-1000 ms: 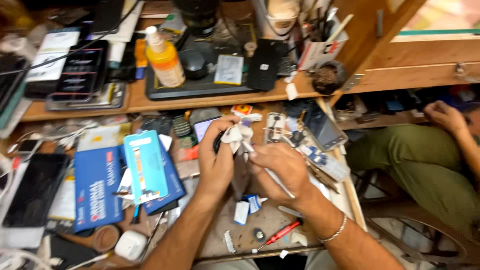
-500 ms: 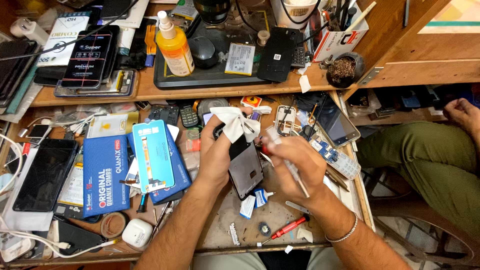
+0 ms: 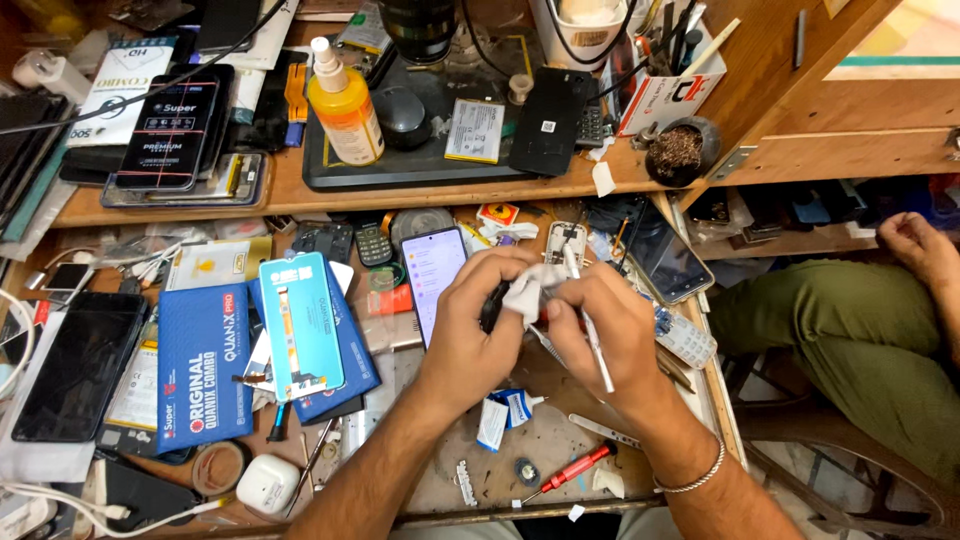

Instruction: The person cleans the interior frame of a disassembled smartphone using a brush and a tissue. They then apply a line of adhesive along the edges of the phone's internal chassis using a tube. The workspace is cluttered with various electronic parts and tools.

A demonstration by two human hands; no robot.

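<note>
- The left hand (image 3: 465, 330) is closed around a small dark device (image 3: 491, 305), most of it hidden by the fingers, held above the middle of the cluttered surface (image 3: 560, 455).
- The right hand (image 3: 600, 335) pinches a crumpled white cloth (image 3: 527, 290) against that device, and its grip also holds a thin white tool (image 3: 590, 325) that slants down past the palm.
- Just behind the hands lies a lit phone (image 3: 437, 275), face up; a second phone with a dark screen (image 3: 667, 262) lies to the right of them.
- Left of the hands, a light-blue screen part (image 3: 300, 325) rests on blue boxes (image 3: 205, 370); a black phone (image 3: 80, 365) lies further left.
- Near the front edge lie a red-handled screwdriver (image 3: 570, 470), a small glue tube (image 3: 520, 405) and a white earbud case (image 3: 267, 485).
- On the shelf above stand an orange bottle (image 3: 345, 110) with a white nozzle and a flat battery (image 3: 475, 130) on a dark tray (image 3: 420, 170).
- At the far right sits another person in green trousers (image 3: 850, 320), one hand (image 3: 915, 245) resting near the knee.
</note>
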